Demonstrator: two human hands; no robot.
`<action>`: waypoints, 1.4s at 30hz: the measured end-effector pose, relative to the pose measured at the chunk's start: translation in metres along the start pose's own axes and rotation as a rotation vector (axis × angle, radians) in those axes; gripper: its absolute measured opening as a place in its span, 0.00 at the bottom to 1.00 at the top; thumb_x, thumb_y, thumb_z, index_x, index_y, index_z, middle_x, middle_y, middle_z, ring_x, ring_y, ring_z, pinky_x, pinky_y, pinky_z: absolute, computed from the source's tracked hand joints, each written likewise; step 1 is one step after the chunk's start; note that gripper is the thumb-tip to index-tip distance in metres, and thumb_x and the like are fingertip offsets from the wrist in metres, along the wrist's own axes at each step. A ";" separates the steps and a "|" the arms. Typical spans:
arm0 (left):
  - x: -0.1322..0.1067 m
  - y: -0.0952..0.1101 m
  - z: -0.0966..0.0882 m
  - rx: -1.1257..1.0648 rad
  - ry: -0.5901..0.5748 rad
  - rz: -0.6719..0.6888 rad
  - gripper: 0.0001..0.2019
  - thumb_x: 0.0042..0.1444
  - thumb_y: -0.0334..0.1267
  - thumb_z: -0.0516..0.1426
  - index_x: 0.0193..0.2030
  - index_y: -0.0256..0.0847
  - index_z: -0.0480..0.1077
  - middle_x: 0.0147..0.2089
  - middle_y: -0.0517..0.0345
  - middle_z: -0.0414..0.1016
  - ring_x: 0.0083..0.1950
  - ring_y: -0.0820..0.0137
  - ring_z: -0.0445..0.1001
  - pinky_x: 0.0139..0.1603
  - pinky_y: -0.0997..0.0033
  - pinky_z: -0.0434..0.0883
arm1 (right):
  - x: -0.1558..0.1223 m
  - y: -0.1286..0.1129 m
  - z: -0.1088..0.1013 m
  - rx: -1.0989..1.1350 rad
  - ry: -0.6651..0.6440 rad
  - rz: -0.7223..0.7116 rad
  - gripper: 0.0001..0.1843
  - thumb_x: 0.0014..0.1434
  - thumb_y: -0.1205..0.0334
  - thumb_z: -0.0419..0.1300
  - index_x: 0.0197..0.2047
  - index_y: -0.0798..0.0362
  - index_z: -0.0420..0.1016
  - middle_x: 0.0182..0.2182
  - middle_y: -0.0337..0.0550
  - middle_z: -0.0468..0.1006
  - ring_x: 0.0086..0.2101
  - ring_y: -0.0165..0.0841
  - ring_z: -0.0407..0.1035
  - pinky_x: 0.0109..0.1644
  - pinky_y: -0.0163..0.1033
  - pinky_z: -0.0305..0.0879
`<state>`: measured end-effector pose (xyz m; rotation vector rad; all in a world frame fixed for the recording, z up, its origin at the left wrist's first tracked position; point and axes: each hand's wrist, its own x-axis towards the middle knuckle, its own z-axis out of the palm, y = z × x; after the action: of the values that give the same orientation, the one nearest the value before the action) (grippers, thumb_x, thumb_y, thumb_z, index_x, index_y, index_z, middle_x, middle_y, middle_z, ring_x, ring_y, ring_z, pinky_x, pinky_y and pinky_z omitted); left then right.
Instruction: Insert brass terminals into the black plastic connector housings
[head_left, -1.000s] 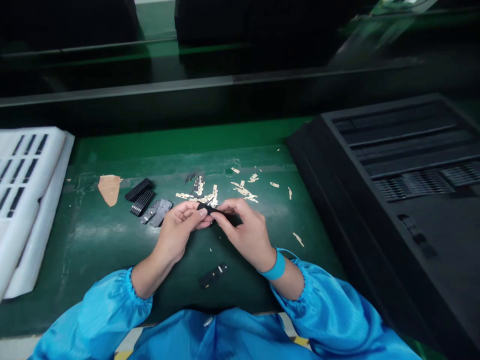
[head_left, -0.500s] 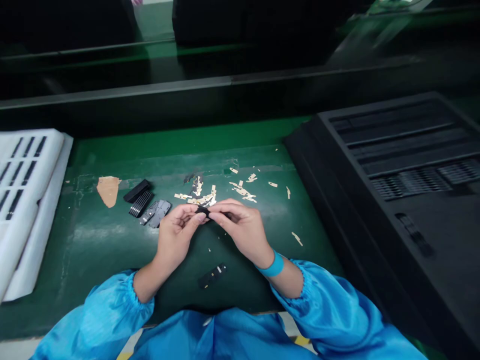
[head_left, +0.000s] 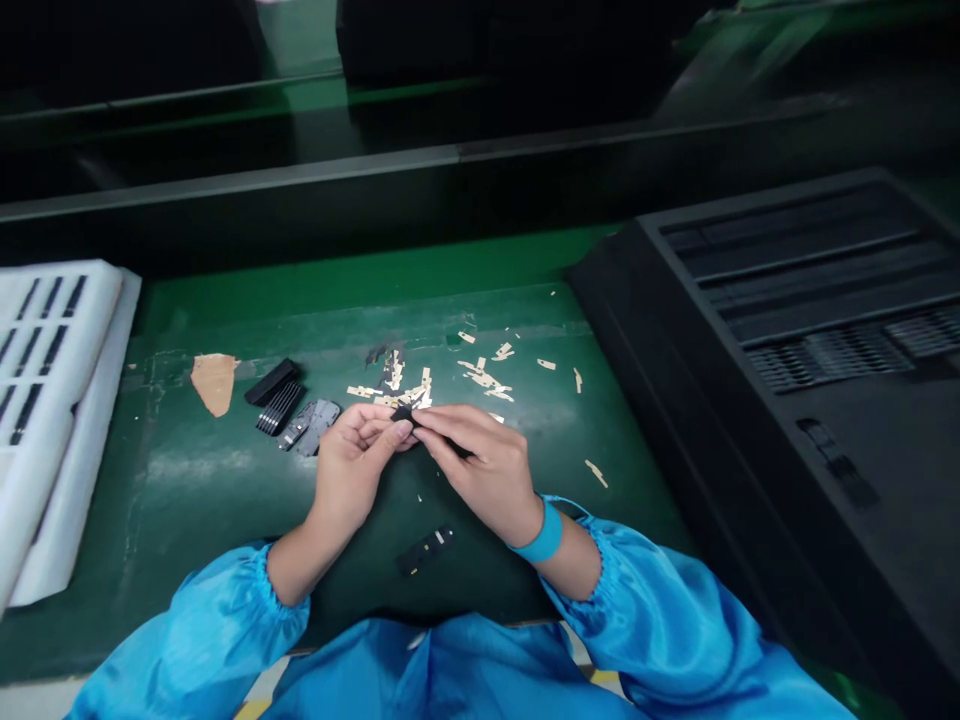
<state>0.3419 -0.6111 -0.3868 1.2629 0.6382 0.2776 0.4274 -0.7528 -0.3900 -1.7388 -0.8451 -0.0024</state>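
Observation:
Between my two hands, at the middle of the green table, is a small black part, mostly covered by fingers. My left hand pinches it from the left with thumb and forefinger. From the other side, the closed fingers of my right hand press on it. Just beyond the fingertips lie several cream-coloured strips in a loose pile. A flat black piece with small light spots rests on the table nearer my body. Grey and black plates lie left of my left hand.
Black ribbed pieces and a tan scrap are to the left. A white foam tray holding dark strips stands at the left edge. A large black tray borders the right side. More cream strips are scattered beyond my right hand.
My right hand's fingers have shifted slightly left around the small black part. The left hand keeps its pinch, and the view has tilted a little.

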 end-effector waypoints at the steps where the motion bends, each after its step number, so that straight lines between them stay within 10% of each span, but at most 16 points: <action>1: -0.001 0.001 0.001 0.009 0.000 0.005 0.13 0.54 0.39 0.70 0.39 0.38 0.73 0.31 0.61 0.82 0.34 0.73 0.82 0.41 0.76 0.79 | 0.000 0.000 0.000 0.000 -0.002 -0.010 0.13 0.66 0.69 0.63 0.49 0.44 0.85 0.43 0.42 0.86 0.42 0.34 0.81 0.49 0.41 0.80; 21: -0.008 0.006 -0.004 0.535 -0.108 0.374 0.14 0.67 0.36 0.57 0.57 0.43 0.64 0.34 0.63 0.76 0.34 0.73 0.77 0.38 0.74 0.72 | -0.004 -0.005 -0.001 -0.118 -0.052 -0.041 0.13 0.67 0.67 0.61 0.53 0.47 0.79 0.39 0.42 0.85 0.37 0.33 0.79 0.44 0.39 0.78; 33: 0.002 0.013 -0.006 0.265 -0.168 0.175 0.26 0.64 0.42 0.61 0.67 0.45 0.64 0.33 0.61 0.75 0.36 0.69 0.76 0.41 0.70 0.72 | 0.001 -0.002 0.001 0.162 -0.264 0.138 0.29 0.63 0.65 0.61 0.67 0.45 0.66 0.34 0.37 0.75 0.32 0.31 0.71 0.40 0.38 0.75; 39: 0.006 0.015 -0.007 0.224 -0.059 0.135 0.11 0.59 0.43 0.65 0.45 0.39 0.77 0.32 0.58 0.80 0.32 0.70 0.79 0.36 0.71 0.77 | -0.003 -0.004 0.001 0.039 -0.121 0.185 0.03 0.62 0.62 0.66 0.39 0.49 0.76 0.24 0.32 0.74 0.23 0.26 0.69 0.29 0.32 0.68; 42: 0.003 0.010 -0.003 0.137 -0.010 0.030 0.14 0.56 0.45 0.68 0.43 0.38 0.78 0.35 0.54 0.84 0.37 0.66 0.83 0.38 0.69 0.80 | -0.003 -0.002 -0.002 -0.180 -0.063 0.021 0.06 0.65 0.62 0.63 0.34 0.49 0.75 0.23 0.34 0.75 0.23 0.28 0.69 0.30 0.35 0.67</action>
<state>0.3438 -0.6043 -0.3782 1.4057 0.6384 0.2552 0.4245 -0.7557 -0.3890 -1.9249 -0.8948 -0.0099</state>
